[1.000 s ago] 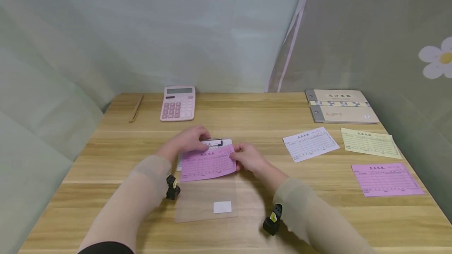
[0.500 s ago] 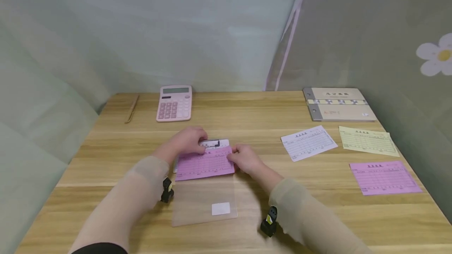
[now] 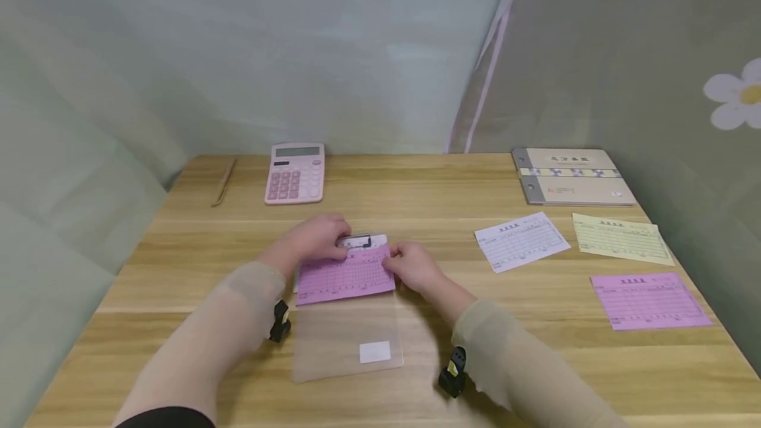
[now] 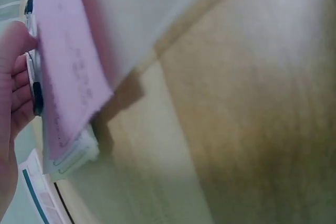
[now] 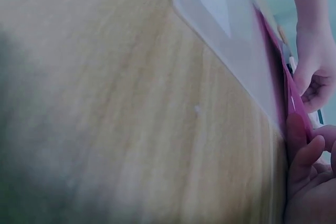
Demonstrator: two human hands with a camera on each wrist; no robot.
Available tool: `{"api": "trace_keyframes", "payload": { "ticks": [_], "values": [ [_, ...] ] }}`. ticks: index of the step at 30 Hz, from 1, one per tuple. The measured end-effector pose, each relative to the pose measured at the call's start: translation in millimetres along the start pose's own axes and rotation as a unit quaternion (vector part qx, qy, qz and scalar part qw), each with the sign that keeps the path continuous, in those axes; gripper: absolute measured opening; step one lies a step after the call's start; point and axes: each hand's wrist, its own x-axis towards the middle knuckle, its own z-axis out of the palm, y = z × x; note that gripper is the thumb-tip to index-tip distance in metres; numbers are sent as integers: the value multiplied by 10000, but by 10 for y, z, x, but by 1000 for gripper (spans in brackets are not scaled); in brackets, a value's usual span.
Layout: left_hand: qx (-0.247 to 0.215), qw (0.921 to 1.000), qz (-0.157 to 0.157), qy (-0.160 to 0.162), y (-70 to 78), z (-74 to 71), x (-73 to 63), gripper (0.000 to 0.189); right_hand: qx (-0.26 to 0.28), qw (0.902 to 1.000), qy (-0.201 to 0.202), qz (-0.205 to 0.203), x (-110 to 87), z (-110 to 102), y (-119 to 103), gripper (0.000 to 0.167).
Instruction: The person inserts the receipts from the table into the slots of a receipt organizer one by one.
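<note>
A clear clipboard [image 3: 345, 335] with a white label near its bottom lies on the wooden table. At its top is a metal clip [image 3: 357, 241] over a small stack of white paper, and a pink printed slip [image 3: 341, 277] covers most of that stack. My left hand [image 3: 315, 238] grips the clipboard at the clip, its thumb [image 4: 21, 40] in front and the fingers curled behind. The right edge of the pink slip is pinched between thumb and fingers of my right hand [image 3: 416, 266]. In the left wrist view the slip's lower edge stands off the board.
To the right lie a white slip [image 3: 522, 242], a yellow slip [image 3: 622, 239] and another pink slip [image 3: 651, 301]. Behind them is a bound ledger book [image 3: 573, 177]. A pink calculator [image 3: 294, 174] and a thin brown stick-like item [image 3: 224, 182] are at the back left.
The pink slip has settled slightly lower and flatter over the clipboard, its right side coming down with my right hand. My left hand has stayed at the clip.
</note>
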Motion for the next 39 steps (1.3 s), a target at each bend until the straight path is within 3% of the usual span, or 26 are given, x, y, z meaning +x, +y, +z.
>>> {"api": "trace_keyframes", "payload": {
  "ticks": [5, 11, 17, 23, 39],
  "values": [
    [138, 9998, 77, 111, -12, 4, -20, 34, 3, 10000, 0, -96, -10, 4, 0, 19],
    [389, 9980, 472, 131, 4, 17, -24, 19, 142, 9999, -11, -39, -19, 24, 52, 20],
    [511, 9963, 664, 197, 13, 22, -31, 15, 249, 9997, 64, -57, -12, 36, 77, 22],
    [539, 9965, 610, 200, 20, 9, -18, 17, 235, 9995, 167, -98, -16, 28, 56, 23],
    [341, 9988, 270, -210, 36, -50, 42, 18, 57, 9985, 536, 95, 5, 54, 56, 19]
  ]
}}
